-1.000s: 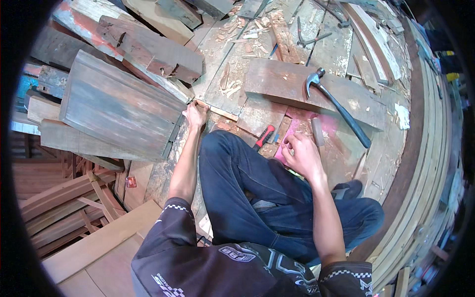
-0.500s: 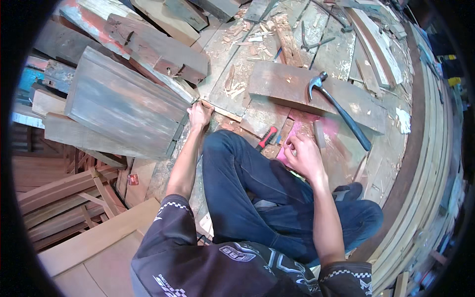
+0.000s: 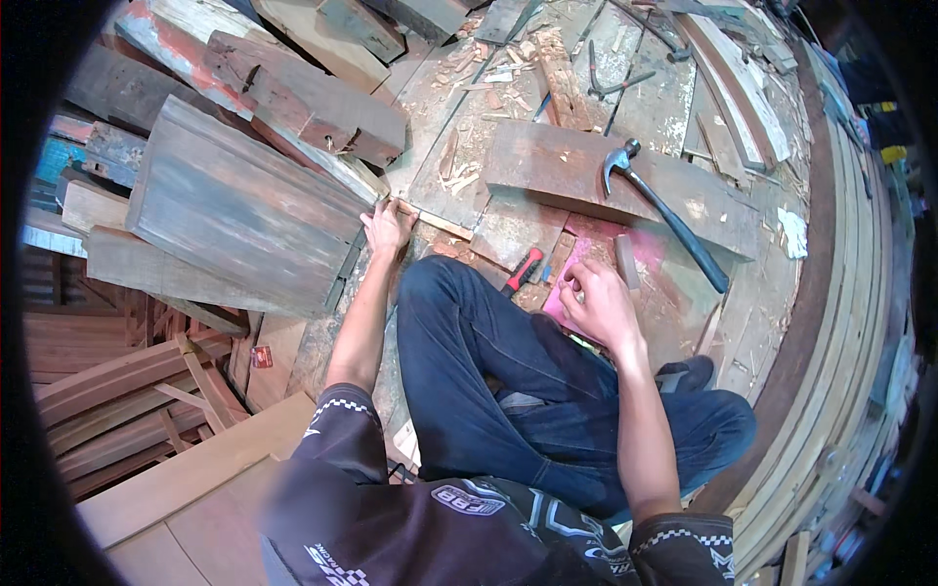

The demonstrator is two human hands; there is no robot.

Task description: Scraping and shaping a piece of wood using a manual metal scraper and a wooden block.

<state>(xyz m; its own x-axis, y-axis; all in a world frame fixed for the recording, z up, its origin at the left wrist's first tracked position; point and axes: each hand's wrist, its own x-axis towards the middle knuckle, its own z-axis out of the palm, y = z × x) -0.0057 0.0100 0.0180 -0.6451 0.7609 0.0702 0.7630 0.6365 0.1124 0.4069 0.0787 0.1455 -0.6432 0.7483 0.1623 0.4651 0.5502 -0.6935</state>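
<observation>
My left hand is closed around the near end of a thin, pale wooden strip, beside the corner of a stack of grey boards. Over a pink-stained patch by my knee, my right hand has its thumb and fingers drawn together. Whatever they pinch, if anything, is too small to make out. Between my knee and that hand lies a tool with a red and black handle. A claw hammer with a dark handle rests across a thick brown timber beyond my right hand.
Pincers and wood chips lie on the plank floor ahead. Heavy timber blocks are piled at the far left. Long boards run along the right side. A white glove lies near them.
The whole view has shifted very slightly. Both hands stay in about the same places, with the left fingers moving a little on the strip.
</observation>
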